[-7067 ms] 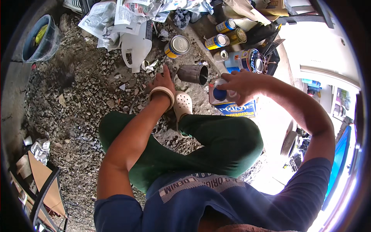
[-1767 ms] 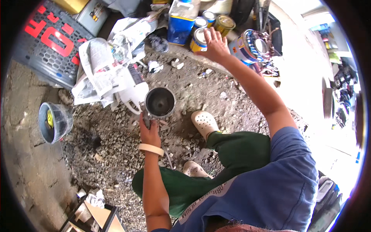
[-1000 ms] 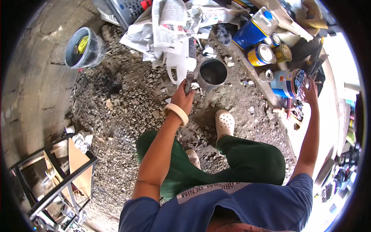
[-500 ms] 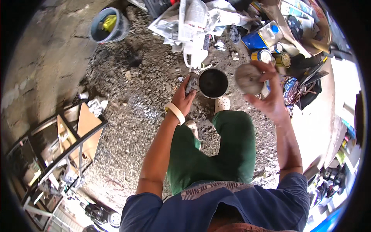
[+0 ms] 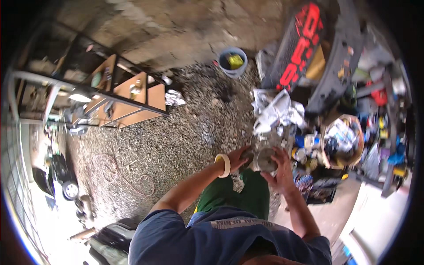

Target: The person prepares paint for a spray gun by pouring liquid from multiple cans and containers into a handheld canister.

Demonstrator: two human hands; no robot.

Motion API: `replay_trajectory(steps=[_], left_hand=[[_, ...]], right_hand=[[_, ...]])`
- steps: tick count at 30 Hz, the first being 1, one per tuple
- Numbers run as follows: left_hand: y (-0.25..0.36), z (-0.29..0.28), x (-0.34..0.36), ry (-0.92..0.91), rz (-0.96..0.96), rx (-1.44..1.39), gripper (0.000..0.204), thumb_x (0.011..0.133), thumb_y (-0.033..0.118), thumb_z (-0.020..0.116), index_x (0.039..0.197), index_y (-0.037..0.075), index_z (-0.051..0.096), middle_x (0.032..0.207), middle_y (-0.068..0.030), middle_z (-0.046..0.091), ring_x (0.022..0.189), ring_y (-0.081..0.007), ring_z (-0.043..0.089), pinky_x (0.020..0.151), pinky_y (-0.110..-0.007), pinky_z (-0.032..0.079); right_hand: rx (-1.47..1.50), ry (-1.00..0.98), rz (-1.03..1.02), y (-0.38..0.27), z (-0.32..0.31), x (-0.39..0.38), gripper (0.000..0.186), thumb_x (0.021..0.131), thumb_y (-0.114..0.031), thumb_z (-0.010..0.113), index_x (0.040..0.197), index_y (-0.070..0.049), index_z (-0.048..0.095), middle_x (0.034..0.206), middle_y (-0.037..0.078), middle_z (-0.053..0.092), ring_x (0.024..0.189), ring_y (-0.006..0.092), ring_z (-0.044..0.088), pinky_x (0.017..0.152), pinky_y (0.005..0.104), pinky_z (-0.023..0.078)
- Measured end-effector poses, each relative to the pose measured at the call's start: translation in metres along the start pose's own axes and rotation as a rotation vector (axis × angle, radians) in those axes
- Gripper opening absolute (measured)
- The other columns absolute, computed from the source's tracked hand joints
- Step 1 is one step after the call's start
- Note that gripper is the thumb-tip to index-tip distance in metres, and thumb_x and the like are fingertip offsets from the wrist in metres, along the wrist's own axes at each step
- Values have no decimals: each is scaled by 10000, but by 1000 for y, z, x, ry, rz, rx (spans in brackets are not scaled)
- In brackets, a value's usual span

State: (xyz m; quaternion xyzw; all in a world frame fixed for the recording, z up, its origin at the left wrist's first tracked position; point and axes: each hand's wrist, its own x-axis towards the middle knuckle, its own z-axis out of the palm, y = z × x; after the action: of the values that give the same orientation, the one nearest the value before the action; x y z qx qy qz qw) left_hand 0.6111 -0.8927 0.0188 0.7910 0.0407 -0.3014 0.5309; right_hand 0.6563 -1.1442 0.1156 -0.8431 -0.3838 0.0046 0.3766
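My left hand (image 5: 240,158), with a pale band at its wrist, is closed around the grey handle of a round metal cup; the handle is mostly hidden by my fingers. A round grey lid (image 5: 266,160) lies over the cup's mouth and covers its inside. On the lid's right edge rests my right hand (image 5: 282,168), thumb at the near side and fingers at the far side. Whether the lid sits fully down on the cup, I cannot tell. Both hands are in front of my green trousers (image 5: 216,196), above the gravel.
Crumpled newspaper (image 5: 282,110) lies beyond my hands, below a black and red panel (image 5: 293,53). A bucket (image 5: 245,67) with something yellow stands by the wall. Paint cans (image 5: 299,154) and a cardboard box (image 5: 361,148) are right; a metal-framed shelf (image 5: 152,106) and a hose (image 5: 115,167) left.
My right hand has brought the lid leftward over the cup, whose dark inside was showing before. The whole view has swung left, so the shelf and hose show more.
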Motion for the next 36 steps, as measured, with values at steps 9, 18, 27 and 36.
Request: replay_trajectory(steps=[9, 18, 27, 36], left_hand=[[67, -32, -138, 83, -77, 71, 639, 980, 211, 583, 1545, 48, 334, 1460, -232, 521, 1319, -375, 539, 1079, -444, 446], [29, -44, -171, 262, -88, -175, 676, 953, 141, 605, 1559, 50, 322, 1188, -184, 672, 891, -234, 650, 782, -379, 531], [7, -131, -108, 675, 99, -65, 613, 965, 263, 581, 1501, 28, 397, 1219, -284, 640, 1138, -460, 607, 1013, -457, 477], [64, -309, -55, 632, 55, 519, 528, 1005, 413, 496, 1451, 130, 473, 1492, -229, 451, 1334, -386, 501, 1105, -450, 380]], right_hand=[[-56, -365, -291, -113, -81, 62, 718, 837, -589, 702, 1317, -79, 543, 1448, 176, 469, 1343, 398, 446, 1153, 596, 277], [-33, -454, -639, -168, -38, 125, 454, 856, -404, 741, 1194, -116, 644, 1246, 120, 577, 1115, 339, 601, 873, 431, 544], [-161, -125, -432, -145, 33, 219, 359, 867, -237, 737, 1187, -101, 646, 1224, 176, 558, 1049, 396, 580, 890, 495, 494], [625, -65, 413, -55, 134, 323, 573, 982, -148, 502, 1519, -21, 351, 1513, 163, 389, 1356, 287, 452, 1089, 422, 402]])
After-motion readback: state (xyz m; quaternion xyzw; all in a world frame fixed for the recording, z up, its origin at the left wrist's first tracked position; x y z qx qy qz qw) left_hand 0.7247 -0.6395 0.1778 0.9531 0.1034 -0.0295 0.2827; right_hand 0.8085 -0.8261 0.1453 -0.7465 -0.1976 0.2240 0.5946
